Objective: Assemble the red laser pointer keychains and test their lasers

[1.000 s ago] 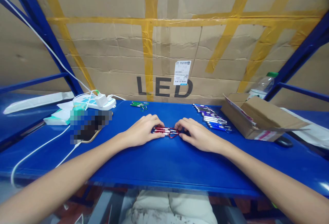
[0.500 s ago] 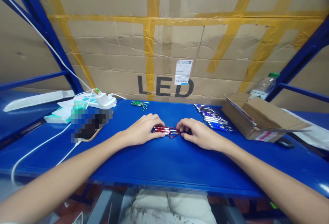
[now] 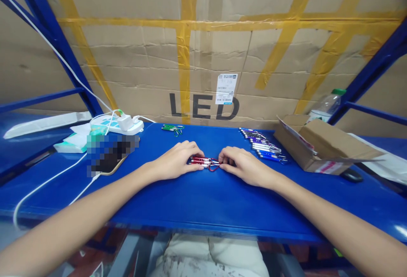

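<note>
Side by side on the blue table lie a few slim red keychain flashlights (image 3: pixel 200 162), pen-like metal tubes with carabiner clips at their right ends. My left hand (image 3: pixel 178 160) pinches the tubes at their left end, thumb on the near side and fingers on the far side. At the other end, my right hand (image 3: pixel 238 164) has its fingertips closed on the red carabiner clips (image 3: pixel 213 166). The exact fingertip contact there is partly hidden. Farther back are green keychain flashlights (image 3: pixel 171 128), and to the right is a row of blue, purple and silver ones (image 3: pixel 262 145).
An open cardboard box (image 3: pixel 318 145) stands at right, with a black computer mouse (image 3: pixel 352 175) beside it and a plastic bottle (image 3: pixel 329 103) behind. At left are a phone (image 3: pixel 111 158) on a cable, a power strip (image 3: pixel 132 127) and a tissue pack (image 3: pixel 68 141). A large carton (image 3: pixel 143 65) backs the table (image 3: pixel 190 202).
My right fingers have shifted slightly left and drawn closer together at the carabiner clips. My left hand keeps its place on the red tubes.
</note>
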A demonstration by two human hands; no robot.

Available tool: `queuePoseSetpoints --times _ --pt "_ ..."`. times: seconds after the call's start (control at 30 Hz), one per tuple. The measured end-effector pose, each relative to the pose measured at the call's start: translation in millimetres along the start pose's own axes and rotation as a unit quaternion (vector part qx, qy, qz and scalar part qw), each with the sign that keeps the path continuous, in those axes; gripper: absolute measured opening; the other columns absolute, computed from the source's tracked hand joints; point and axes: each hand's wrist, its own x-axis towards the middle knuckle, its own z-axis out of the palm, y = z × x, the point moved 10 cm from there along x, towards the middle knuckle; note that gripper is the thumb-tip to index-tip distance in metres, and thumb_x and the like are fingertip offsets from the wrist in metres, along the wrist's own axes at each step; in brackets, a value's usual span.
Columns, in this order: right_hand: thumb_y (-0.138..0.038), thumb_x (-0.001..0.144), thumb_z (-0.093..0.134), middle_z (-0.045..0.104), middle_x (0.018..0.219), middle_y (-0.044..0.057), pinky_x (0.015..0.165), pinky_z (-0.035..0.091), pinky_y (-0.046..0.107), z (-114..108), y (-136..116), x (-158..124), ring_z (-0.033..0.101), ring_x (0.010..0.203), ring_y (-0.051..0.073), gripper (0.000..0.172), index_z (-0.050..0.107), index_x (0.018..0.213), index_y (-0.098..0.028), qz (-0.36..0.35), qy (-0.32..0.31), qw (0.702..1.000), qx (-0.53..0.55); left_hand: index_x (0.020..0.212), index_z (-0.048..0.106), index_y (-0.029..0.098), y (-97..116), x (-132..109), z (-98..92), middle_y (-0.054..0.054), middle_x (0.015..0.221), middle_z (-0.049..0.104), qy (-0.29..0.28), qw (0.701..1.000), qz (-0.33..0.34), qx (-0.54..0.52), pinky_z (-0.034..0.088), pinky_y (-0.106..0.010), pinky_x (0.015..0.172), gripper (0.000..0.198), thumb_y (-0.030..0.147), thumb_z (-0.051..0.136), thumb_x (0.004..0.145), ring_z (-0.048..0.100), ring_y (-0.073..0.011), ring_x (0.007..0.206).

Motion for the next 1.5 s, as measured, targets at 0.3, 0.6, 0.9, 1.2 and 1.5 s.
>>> queuePoseSetpoints --times 0.3,0.6,0.9,1.2,1.5 --pt "-0.004 0.094 0.057 0.069 0.101 0.003 0.083 0.045 0.034 -4.6 2.9 -2.0 0.063 0.088 0.021 0.024 0.062 0.109 -0.022 -0.001 0.019 1.0 -0.009 0.126 0.07 0.025 1.8 -0.8 -1.2 -0.006 0.123 0.069 0.004 1.0 0.002 -0.003 0.044 -0.04 0.099 0.03 0.045 0.07 0.104 0.061 -0.0268 0.111" --pt "-0.009 0.096 0.059 0.068 0.102 0.003 0.083 0.045 0.035 -2.4 0.8 -2.6 0.063 0.091 0.021 0.019 0.063 0.108 -0.023 -0.001 0.012 1.0 -0.011 0.128 0.068 0.026 0.3 -1.7 -1.1 -0.006 0.124 0.069 0.004 1.0 0.001 0.004 0.044 -0.04 0.098 0.031 0.047 0.068 0.105 0.061 -0.0269 0.112" --pt "-0.013 0.1 0.058 0.069 0.104 0.003 0.087 0.042 0.038 -1.4 -0.2 -2.0 0.062 0.097 0.022 0.013 0.063 0.107 -0.023 0.009 0.006 0.999 -0.036 0.129 0.067 0.025 3.9 -2.4 -1.8 -0.006 0.125 0.069 -0.005 1.0 -0.004 0.009 0.044 -0.041 0.099 0.033 0.047 0.068 0.104 0.061 -0.0272 0.112" --pt "-0.035 0.109 0.062 0.067 0.115 0.007 0.089 0.043 0.04 4.3 -5.6 -3.9 0.06 0.104 0.026 0.012 0.063 0.113 -0.025 -0.005 -0.006 0.998 -0.054 0.125 0.067 0.024 2.5 -1.8 -1.5 -0.005 0.123 0.068 -0.01 1.0 -0.015 0.011 0.044 -0.04 0.099 0.028 0.043 0.069 0.104 0.06 -0.0261 0.112" --pt "-0.03 0.11 0.058 0.066 0.111 0.007 0.091 0.045 0.041 2.2 0.9 -3.4 0.059 0.102 0.026 0.008 0.063 0.11 -0.024 0.009 -0.004 0.998 -0.067 0.129 0.068 0.025 4.3 -2.8 -3.2 -0.007 0.123 0.069 -0.007 1.0 -0.002 0.01 0.045 -0.041 0.099 0.036 0.051 0.066 0.104 0.061 -0.0275 0.11"
